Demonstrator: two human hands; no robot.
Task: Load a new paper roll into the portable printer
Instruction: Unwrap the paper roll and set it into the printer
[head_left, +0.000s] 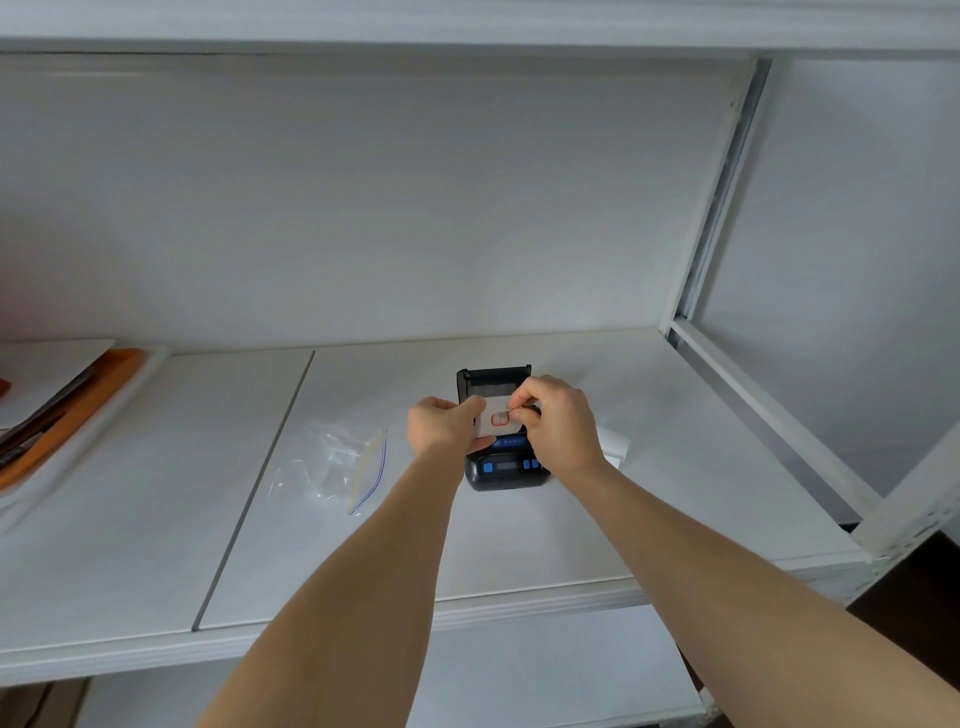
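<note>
From the head camera, a white shelf (519, 545) carries everything, with a metal upright (727, 208) rising at its back right corner. Toward the left edge lies a white tray (78, 447) holding an orange board and some dark items too blurred to name. A clear zip bag (332, 467) lies flat near the middle, just left of the arms. A white slip of paper (615, 441) shows partly behind the right wrist. The black portable printer (498, 467) sits toward the back of the shelf, its lid (493, 379) raised; both hands overlap it and hide its bay. The left hand (441, 426) grips the paper roll (493, 423) above the printer, fingers curled round its left end. The right hand (558, 421) pinches at the red-marked sticker on the roll with its fingers (519, 402) bent tight.
</note>
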